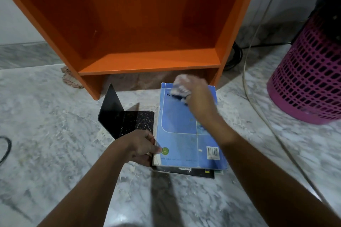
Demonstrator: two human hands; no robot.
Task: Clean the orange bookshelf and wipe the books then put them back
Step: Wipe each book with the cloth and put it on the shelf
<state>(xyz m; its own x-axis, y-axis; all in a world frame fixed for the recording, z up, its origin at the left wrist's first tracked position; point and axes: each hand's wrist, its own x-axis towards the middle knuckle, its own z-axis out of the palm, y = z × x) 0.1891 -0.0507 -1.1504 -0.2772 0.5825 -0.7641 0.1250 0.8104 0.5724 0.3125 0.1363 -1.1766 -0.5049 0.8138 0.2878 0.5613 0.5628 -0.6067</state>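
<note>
1. Left hand (137,150): pinches the near left corner of the blue book (182,134), with the thumb flat on the cover beside a round green mark and the fingers curled at the page edge.
2. Right hand (198,96): holds a crumpled white cloth (180,86) against the far end of the same cover. Motion blur hides the exact finger positions.
3. Blue book: a glossy, rectangular softcover with a barcode at its near right corner. It lies flat on the lower books (193,171), a short stack on the veined grey marble floor (55,134).
4. Orange bookshelf (147,61): smooth laminate box, open compartment bare, just beyond the right hand.
5. Black bookend (125,120): an L-shaped sheet with a speckled base, touching the left hand's far side.
6. Pink basket (310,79): perforated plastic, round, well to the right of the right hand.
7. Rag (69,79): bunched, pale, at the shelf's left foot.
</note>
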